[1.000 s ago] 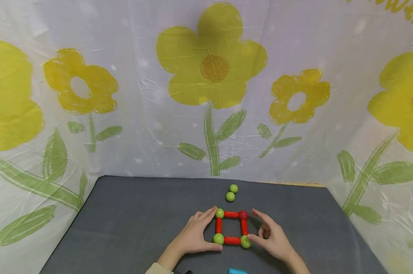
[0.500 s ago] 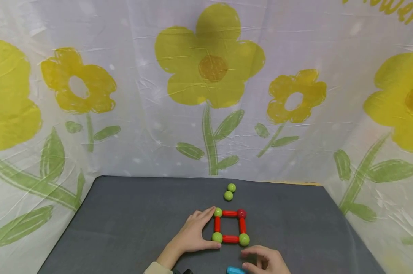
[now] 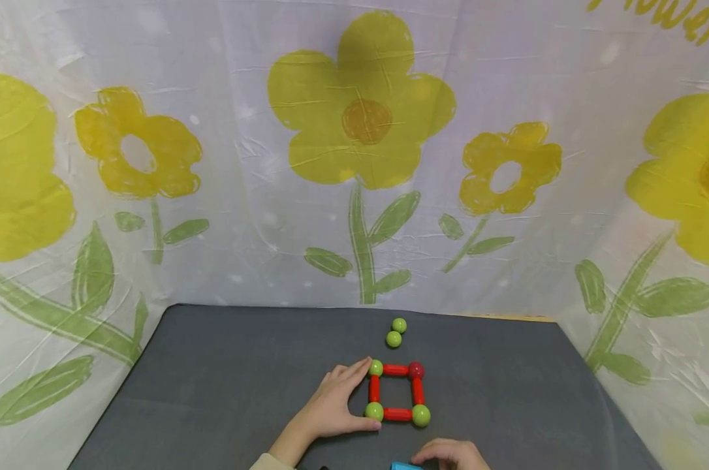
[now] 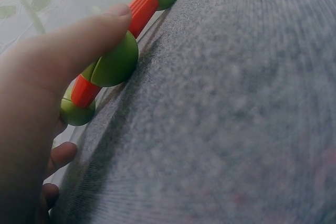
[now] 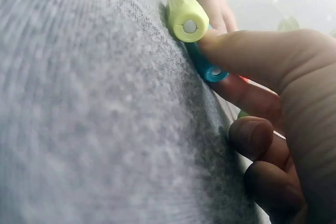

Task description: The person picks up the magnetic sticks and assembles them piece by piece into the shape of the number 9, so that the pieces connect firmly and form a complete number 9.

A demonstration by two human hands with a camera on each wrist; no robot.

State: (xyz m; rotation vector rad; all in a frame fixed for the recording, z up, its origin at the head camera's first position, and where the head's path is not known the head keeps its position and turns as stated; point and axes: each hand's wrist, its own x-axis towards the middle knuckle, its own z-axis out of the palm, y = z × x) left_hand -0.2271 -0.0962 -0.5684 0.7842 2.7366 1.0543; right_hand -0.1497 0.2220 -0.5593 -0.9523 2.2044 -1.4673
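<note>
A square of red magnetic rods lies on the dark table, with green balls at three corners and a red ball at the far right one. My left hand spans its left side, fingers fairly straight. The thumb touches the near left green ball; the index fingertip is at the far left one. By the front edge, my right hand has thumb and index finger about the end of a blue magnetic rod. Beside the thumb lies a pale yellow-green rod.
Two loose green balls sit behind the square, toward the back of the dark table. A cloth with yellow flowers hangs around the table's back and sides. Something small and black shows at the bottom edge.
My right hand has left the near right corner of the square and come back toward me, down to the blue rod. The left hand and the square have stayed in place.
</note>
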